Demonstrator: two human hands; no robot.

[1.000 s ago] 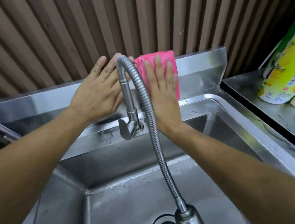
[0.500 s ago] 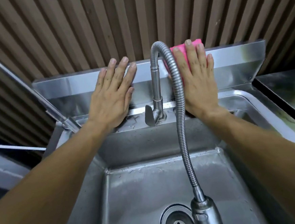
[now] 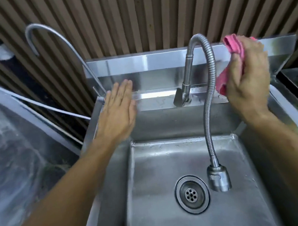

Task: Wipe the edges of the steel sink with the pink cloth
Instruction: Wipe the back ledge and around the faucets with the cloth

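The steel sink [image 3: 150, 71] has a raised back panel, a ledge with a tap and a deep basin with a round drain [image 3: 191, 193]. My right hand [image 3: 247, 80] is shut on the bunched pink cloth [image 3: 233, 50], held in front of the right end of the back panel, just right of the flexible faucet hose [image 3: 209, 97]. My left hand [image 3: 120, 109] is flat with fingers together, over the back left corner of the sink's ledge. Whether the cloth touches the steel I cannot tell.
The faucet's spray head [image 3: 219, 177] hangs down into the basin near the drain. A second thin curved spout [image 3: 49, 34] rises at the sink's back left. A brown slatted wall stands behind. A steel counter [image 3: 297, 81] adjoins on the right; another surface lies at the left.
My right hand has moved right along the back panel and bunched the cloth, which was pressed flat before. My left hand has slid down from the panel to the left corner. The view has shifted left.
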